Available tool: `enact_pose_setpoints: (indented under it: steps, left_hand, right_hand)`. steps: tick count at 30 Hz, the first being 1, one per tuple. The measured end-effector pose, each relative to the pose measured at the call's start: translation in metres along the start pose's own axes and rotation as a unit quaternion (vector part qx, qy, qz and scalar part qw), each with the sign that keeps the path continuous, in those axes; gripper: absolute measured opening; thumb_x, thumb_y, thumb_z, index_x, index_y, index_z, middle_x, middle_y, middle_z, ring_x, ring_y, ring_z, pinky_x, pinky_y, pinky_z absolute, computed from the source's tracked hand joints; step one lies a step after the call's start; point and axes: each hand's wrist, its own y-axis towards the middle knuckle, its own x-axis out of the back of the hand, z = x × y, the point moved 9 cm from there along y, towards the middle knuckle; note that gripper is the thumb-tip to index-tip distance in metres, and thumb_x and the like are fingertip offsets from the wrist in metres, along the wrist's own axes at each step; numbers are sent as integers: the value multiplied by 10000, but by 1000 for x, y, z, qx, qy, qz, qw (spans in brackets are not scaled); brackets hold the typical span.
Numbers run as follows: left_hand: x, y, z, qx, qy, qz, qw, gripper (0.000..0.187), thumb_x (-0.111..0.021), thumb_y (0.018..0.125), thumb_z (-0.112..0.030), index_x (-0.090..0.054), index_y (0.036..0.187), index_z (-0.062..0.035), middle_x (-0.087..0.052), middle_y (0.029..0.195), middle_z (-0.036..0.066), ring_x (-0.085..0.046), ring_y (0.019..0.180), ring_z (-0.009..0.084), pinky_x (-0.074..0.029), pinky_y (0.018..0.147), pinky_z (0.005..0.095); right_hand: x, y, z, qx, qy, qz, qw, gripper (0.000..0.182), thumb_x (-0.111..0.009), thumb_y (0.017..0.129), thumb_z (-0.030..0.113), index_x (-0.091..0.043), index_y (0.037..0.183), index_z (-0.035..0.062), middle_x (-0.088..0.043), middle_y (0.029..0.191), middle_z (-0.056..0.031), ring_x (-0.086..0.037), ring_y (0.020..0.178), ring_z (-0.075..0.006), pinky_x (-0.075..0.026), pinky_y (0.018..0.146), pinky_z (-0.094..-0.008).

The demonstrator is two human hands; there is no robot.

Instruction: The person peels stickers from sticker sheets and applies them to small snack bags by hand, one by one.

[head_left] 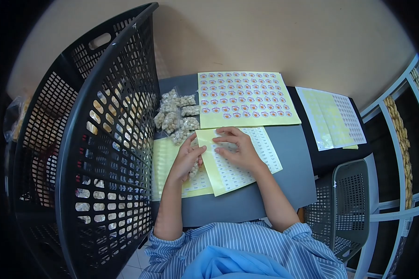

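Observation:
My left hand is closed around a small clear bag of pale round pieces, which shows partly below the fingers. Its thumb lies at the left edge of a yellow-backed sheet of small printed labels. Over the upper part of that sheet is my right hand, with thumb and fingers apart and nothing visible between them. Beneath the left forearm lies another yellow label sheet, partly covered. Several filled bags are piled beyond my left hand.
A large sheet of round orange-and-white stickers lies at the back of the grey table. A tall dark perforated basket borders the left side. To the right are more label sheets, a smaller crate and a metal rack.

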Motion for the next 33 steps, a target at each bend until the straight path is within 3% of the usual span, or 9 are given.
enact_pose_setpoints:
  steps: [3,5,11,18,20,33]
  left_hand:
    - [5,-1,-1,3,2,-24,1000,612,-541,814,-150,-237,1307,48,-522,631,-11,-436,508,38,-337,452,191]
    - [6,1,1,5,-5,-19,1000,587,-539,817,-152,-267,1296,51,-516,627,-16,-432,507,38,-342,457,191]
    - [8,1,1,2,0,-32,999,525,-528,824,-150,-328,1272,36,-509,624,-25,-429,506,31,-345,454,184]
    - [14,6,6,0,-2,-36,999,474,-524,828,-151,-375,1250,8,-514,636,-32,-425,503,28,-349,451,183]
    - [14,9,10,8,-13,-13,1000,605,-523,831,-127,-220,1324,50,-538,640,21,-464,521,66,-362,472,207]
    - [12,10,10,13,-13,-13,1000,572,-518,834,-128,-254,1310,49,-522,627,15,-469,524,66,-370,474,210]
  right_hand:
    - [0,-1,8,25,-51,-17,998,208,-689,680,100,-677,886,75,-572,1018,-82,-552,972,-231,-451,842,-325]
    - [1,-3,23,111,-124,-41,985,168,-691,667,81,-679,834,65,-585,955,-79,-562,919,-230,-471,789,-327]
    - [-1,-7,31,167,-131,-87,973,108,-696,637,38,-653,737,39,-605,830,-73,-589,809,-216,-495,682,-306]
    - [3,-6,28,132,-137,-96,977,127,-713,638,39,-658,752,33,-614,861,-71,-604,794,-203,-499,698,-291]
    - [2,-6,26,127,-136,-95,978,115,-713,643,45,-654,740,27,-615,865,-76,-606,797,-205,-499,698,-289]
    - [-4,-5,21,104,-157,-61,980,130,-692,680,68,-594,755,25,-593,893,-80,-593,819,-231,-488,702,-306]
